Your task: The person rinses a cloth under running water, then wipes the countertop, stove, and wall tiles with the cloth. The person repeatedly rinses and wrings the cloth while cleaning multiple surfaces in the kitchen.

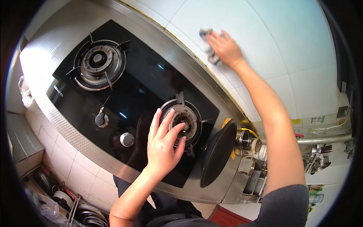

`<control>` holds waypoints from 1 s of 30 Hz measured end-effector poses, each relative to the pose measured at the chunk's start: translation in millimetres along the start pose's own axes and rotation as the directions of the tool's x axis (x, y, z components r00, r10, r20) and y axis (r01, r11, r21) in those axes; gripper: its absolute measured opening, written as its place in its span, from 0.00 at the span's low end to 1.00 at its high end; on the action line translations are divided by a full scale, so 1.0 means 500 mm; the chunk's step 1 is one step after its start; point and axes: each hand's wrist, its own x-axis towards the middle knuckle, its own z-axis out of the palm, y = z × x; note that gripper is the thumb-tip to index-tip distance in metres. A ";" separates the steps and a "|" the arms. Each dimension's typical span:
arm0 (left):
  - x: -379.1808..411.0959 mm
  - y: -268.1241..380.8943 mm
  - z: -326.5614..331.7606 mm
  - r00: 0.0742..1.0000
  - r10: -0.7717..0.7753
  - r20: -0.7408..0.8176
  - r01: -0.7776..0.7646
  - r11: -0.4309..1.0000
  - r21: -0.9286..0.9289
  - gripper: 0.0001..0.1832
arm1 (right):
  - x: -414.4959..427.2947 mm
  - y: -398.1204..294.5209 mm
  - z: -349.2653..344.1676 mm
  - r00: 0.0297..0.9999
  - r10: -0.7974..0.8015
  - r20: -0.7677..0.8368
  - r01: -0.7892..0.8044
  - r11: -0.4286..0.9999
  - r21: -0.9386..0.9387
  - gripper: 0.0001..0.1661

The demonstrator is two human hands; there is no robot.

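My right hand (225,49) presses a crumpled, patterned cloth (213,56) flat against the white tiled wall (255,39) behind the stove; hand and cloth are slightly blurred. Below it lies a black glass two-burner gas stove (136,82) set in a steel counter. My left hand (164,139) hovers over or rests near the right burner (185,124), fingers spread and nothing in it; contact with the burner cannot be told. The left burner (97,59) has a pan support with several prongs. Two round knobs, one dark (100,119) and one silver (127,139), sit on the stove's front part.
A black round pan or lid (218,153) stands tilted right of the stove. Beyond it are jars (243,139), steel containers (255,181) and a metal pipe (323,139). Pans and lids (90,215) fill a rack at lower left. A dark appliance edge (337,51) borders the wall.
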 end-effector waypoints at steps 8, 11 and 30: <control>0.026 -0.014 -0.025 0.999 0.004 0.034 -0.001 0.997 -0.071 0.22 | -0.096 -0.053 -0.017 0.997 0.011 0.074 -0.016 0.998 0.066 0.24; 0.040 -0.029 -0.068 0.999 -0.003 0.034 0.006 0.996 -0.085 0.22 | -0.270 -0.045 -0.093 0.947 -0.043 0.318 -0.009 0.987 0.161 0.23; 0.166 -0.073 -0.196 0.993 -0.043 0.114 0.049 0.997 -0.055 0.21 | 0.276 -0.052 0.069 0.983 0.173 -0.067 -0.177 0.982 -0.064 0.22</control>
